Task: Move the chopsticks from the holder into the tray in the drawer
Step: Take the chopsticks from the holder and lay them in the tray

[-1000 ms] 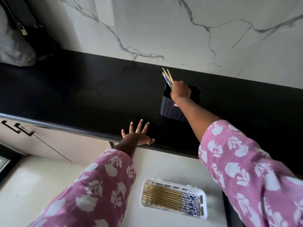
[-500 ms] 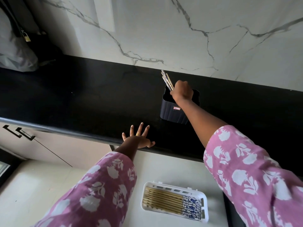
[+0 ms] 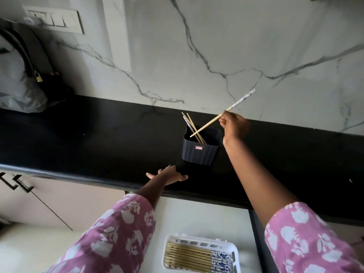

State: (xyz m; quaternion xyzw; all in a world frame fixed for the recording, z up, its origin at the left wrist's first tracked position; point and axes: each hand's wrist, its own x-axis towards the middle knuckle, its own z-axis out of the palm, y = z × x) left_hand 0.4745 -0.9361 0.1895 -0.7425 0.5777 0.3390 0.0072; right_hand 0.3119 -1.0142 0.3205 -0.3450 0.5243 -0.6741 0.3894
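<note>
White marble with grey veins backs a black table, and below its near edge an open drawer shows a pale floor. On the table, toward the right, stands a dark ribbed holder with a few chopsticks leaning against its far-left corner. The right hand hangs just right of the holder, its fingers pinched shut on one lifted chopstick; the plain tip hangs over the holder's mouth and the patterned end points up and right toward the wall. The left hand lies flat and open on the table near the holder's front, holding nothing. In the drawer sits a white tray, already carrying a row of chopsticks laid side by side with patterned ends to the right. The step in hand looks like carrying one stick clear of the holder. Next it should swing near and down, turn level, and be laid beside the others, patterned end right.
</note>
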